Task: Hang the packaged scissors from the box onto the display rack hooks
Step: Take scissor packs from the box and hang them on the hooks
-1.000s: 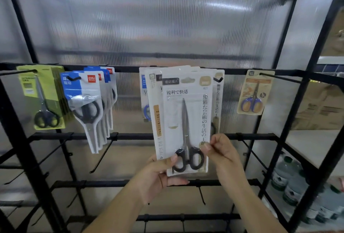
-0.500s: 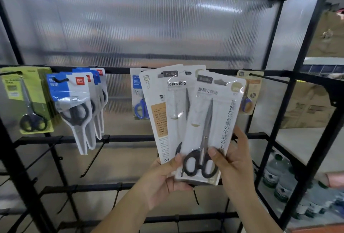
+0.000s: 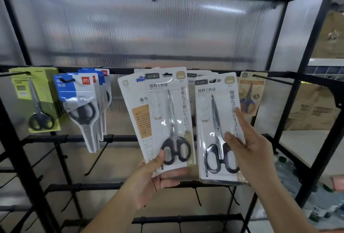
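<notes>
White carded pack of black-handled scissors [image 3: 217, 130] being pinched by right hand [image 3: 249, 145], left hand [image 3: 154, 176] gripping 2 similar white packs [image 3: 167, 121], black wire display rack [image 3: 279, 83] standing behind.

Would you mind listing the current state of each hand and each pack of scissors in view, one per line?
left hand: grips the white scissors pack by its lower end
right hand: holds a second white pack, thumb on front
green pack: hanging on a hook
blue packs: hanging, several deep
orange pack: hanging on a hook
lower hooks: bare
</notes>
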A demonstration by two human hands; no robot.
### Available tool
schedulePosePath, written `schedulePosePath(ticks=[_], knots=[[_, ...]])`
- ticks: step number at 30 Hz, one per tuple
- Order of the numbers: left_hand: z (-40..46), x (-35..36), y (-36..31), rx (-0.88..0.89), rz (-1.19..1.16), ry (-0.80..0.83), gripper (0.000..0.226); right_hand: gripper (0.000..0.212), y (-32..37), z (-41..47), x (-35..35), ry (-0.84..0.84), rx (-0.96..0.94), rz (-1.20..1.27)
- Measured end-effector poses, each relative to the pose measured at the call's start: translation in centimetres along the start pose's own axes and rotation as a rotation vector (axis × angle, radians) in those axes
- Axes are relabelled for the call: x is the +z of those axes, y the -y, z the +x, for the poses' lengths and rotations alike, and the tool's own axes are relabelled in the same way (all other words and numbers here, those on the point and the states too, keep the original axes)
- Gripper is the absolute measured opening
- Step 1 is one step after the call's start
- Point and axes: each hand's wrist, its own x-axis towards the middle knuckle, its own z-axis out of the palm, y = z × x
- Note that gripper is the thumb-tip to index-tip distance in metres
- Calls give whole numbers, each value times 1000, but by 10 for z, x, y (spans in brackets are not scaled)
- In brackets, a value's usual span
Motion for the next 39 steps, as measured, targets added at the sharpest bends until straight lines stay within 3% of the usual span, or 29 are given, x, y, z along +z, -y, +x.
schedulePosePath(ticks=[4, 10, 15, 19, 25, 30, 34, 39], knots=[[0, -8, 0, -6, -20, -7, 81, 62, 10, 8, -3, 21, 72, -2], [-2, -10, -4, 3, -27, -74, 64, 64, 12, 42, 6, 124, 143, -3], [-4, -10, -7, 15, 1, -94, 43, 61, 4, 80, 35, 88, 151, -96], [-8, -10, -9, 26, 18, -86, 64, 61, -22, 87, 52, 68, 139, 23], [-7, -18, -5, 19, 31, -85, 51, 68, -44, 85, 62, 18, 142, 15], [-5, -17, -5, 2, 20, -84, 75, 62, -47, 81, 63, -35, 146, 118], [-4, -18, -5, 8, 4, -82, 53, 56, -41, 82, 64, -51, 127, 159], [-3, -17, -7, 12, 1, -94, 52, 53, -39, 87, 68, -85, 140, 138]])
